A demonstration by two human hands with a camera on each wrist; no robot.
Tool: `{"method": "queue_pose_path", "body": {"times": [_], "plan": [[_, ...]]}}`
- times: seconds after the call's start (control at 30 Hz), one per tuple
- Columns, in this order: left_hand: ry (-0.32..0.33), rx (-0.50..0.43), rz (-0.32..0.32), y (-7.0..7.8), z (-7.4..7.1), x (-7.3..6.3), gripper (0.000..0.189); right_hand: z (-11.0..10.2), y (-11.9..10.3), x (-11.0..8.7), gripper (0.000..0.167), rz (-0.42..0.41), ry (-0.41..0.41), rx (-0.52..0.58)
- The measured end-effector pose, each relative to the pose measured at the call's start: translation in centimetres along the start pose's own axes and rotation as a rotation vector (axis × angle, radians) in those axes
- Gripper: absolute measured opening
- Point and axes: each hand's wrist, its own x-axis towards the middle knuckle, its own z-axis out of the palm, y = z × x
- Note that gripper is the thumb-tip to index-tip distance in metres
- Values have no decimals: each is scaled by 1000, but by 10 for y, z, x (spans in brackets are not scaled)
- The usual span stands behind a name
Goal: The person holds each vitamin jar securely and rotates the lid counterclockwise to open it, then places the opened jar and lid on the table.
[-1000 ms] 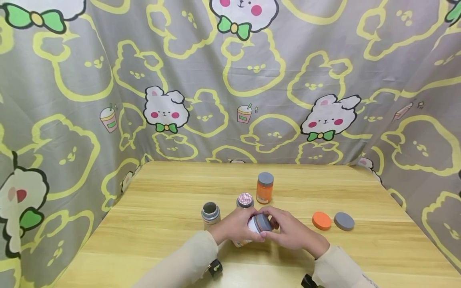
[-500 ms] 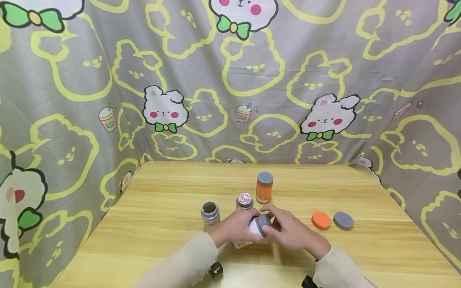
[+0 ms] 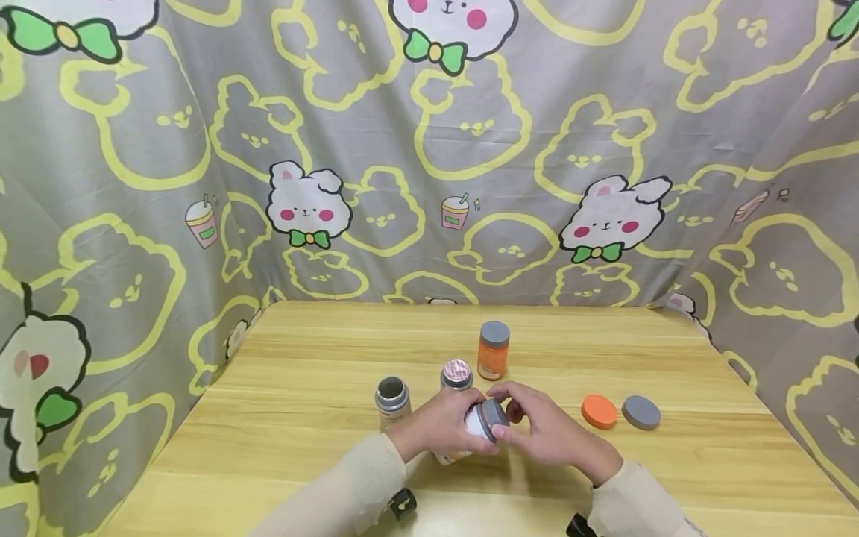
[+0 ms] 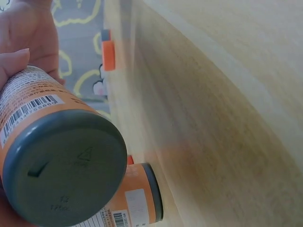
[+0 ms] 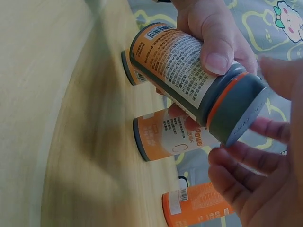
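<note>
My left hand grips an orange-and-white pill bottle, held tilted above the table with its dark grey base facing the left wrist camera. The bottle's grey screw cap points toward my right hand. The right thumb and fingertips lie around the cap's edge, and an orange band shows below the cap. Just behind my left hand stands a bottle with a shiny foil seal over its mouth. Left of that, an uncapped bottle stands with a dark mouth.
An orange jar with a grey lid stands farther back on the wooden table. To the right lie an orange lid and a grey lid, flat and side by side. A patterned curtain surrounds the table.
The right hand's thumb and fingers have shifted around the cap, and the hand has moved slightly right. The held bottle has tilted a little; the left hand keeps its grip.
</note>
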Motion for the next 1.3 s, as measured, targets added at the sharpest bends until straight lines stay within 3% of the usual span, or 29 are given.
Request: {"method": "queue_pose_path", "body": {"times": [0.2, 0.47, 0.8, 1.0, 1.3], "plan": [[-21, 15, -1, 1, 0, 1, 50, -2, -2, 0, 21, 22, 17, 24], [-24, 32, 2, -1, 1, 1, 51, -4, 1, -3, 30, -41, 9, 20], [-23, 24, 1, 1, 1, 1, 51, -2, 4, -2, 27, 45, -46, 54], [-25, 30, 0, 2, 0, 1, 50, -2, 3, -2, 33, 48, -55, 53], [-29, 37, 2, 6, -2, 0, 51, -3, 0, -2, 26, 49, -29, 56]]}}
